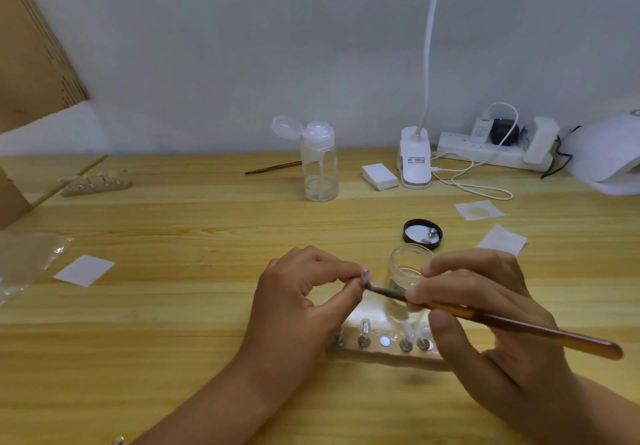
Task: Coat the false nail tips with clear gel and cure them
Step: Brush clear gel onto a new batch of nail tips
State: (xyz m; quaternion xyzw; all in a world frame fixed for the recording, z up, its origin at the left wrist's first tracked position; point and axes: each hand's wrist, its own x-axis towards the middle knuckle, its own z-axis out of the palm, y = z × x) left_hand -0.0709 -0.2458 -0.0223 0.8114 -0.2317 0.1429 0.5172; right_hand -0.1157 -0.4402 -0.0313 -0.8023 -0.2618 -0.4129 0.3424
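While the left hand [298, 292] pinches one clear nail tip [364, 275] between thumb and forefinger, I see the right hand [485, 309] curled round a brown brush [512, 325], pen-fashion, with the bristles touching that tip's near edge. Both hands are over the yellow wooden bench [207, 323]. Directly behind them stands one open glass jar [410, 264]. Beyond it is one black lid [405, 234], lying inside-up with a small metal stand in it. Just under the hands lies a wooden holder strip [388, 356]. I count four metal stands on it and one bare white disc (two stands seem to carry tips, though blur leaves me unsure). A second holder [97, 186] sits far left, well apart, with about five tips. A second brush [273, 168] lies behind one pump bottle [320, 167], its cap flipped open. Three loose white wipes [83, 270] are scattered, plus one stack [380, 177]. Along the pale wall [242, 46] stand a clip lamp [415, 160], a power strip [485, 153] and, at far right, a white curing lamp [606, 153].
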